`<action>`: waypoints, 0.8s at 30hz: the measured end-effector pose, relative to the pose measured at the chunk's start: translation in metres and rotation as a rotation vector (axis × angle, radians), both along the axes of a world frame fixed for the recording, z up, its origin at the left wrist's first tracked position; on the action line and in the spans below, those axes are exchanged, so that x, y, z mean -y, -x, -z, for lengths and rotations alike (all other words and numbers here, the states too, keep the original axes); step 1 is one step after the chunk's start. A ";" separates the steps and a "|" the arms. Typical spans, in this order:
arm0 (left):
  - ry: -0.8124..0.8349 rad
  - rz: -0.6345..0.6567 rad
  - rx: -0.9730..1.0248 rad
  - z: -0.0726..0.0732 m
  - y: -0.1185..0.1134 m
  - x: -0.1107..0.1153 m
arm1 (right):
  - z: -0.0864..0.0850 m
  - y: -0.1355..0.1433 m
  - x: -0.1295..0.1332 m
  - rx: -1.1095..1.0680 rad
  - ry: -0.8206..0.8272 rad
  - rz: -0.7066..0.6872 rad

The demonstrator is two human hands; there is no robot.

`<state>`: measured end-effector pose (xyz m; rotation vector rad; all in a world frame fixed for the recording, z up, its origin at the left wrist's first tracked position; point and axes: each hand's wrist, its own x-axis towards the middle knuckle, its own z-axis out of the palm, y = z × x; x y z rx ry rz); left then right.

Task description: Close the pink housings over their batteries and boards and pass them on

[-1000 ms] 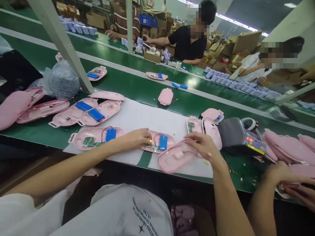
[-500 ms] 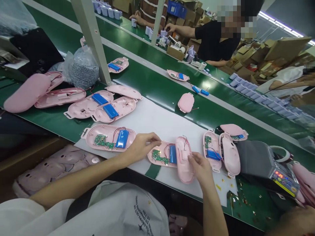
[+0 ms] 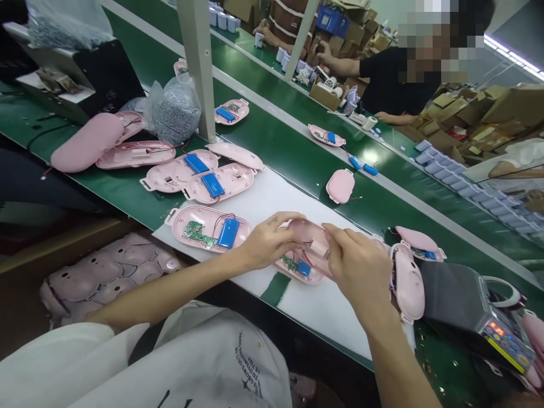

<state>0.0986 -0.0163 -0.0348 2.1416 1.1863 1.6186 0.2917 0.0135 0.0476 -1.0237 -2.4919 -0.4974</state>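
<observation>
A pink shell half (image 3: pixel 312 235) is raised and tilted over an open pink casing (image 3: pixel 314 276) that has a green board and a blue battery (image 3: pixel 303 268). My right hand (image 3: pixel 355 263) grips the shell half at its right side. At its left side my left hand (image 3: pixel 274 241) has its fingers closed near thin red wires; what they pinch is too small to tell. Left of my hands lies another open casing (image 3: pixel 204 214) with a board and a blue battery (image 3: pixel 228 233), on the white sheet (image 3: pixel 280 198).
More pink casings (image 3: pixel 229 180) lie at the back left beside a metal post (image 3: pixel 196 73). On the right stand pink shells (image 3: pixel 410 280) and a dark device with a lit display (image 3: pixel 459 306). Across the green belt (image 3: pixel 272 133) a person in black (image 3: pixel 391 79) works.
My right hand has lifted the pink shell half and moved it left over the open casing. My left hand has come up to its edge. The whole view has shifted.
</observation>
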 end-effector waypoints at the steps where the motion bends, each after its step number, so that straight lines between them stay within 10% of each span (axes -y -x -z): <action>1: -0.002 0.000 -0.021 0.000 0.002 0.001 | 0.001 0.000 0.000 0.000 -0.029 0.038; 10: 0.203 -0.067 0.221 -0.003 0.000 0.009 | 0.009 -0.007 0.008 -0.121 0.137 -0.015; 17: 0.091 -0.106 -0.114 0.003 -0.005 0.005 | 0.016 -0.004 0.012 -0.267 0.093 0.053; 24: 0.454 0.277 -0.103 -0.009 0.017 0.001 | 0.022 -0.004 0.013 -0.101 -0.130 0.076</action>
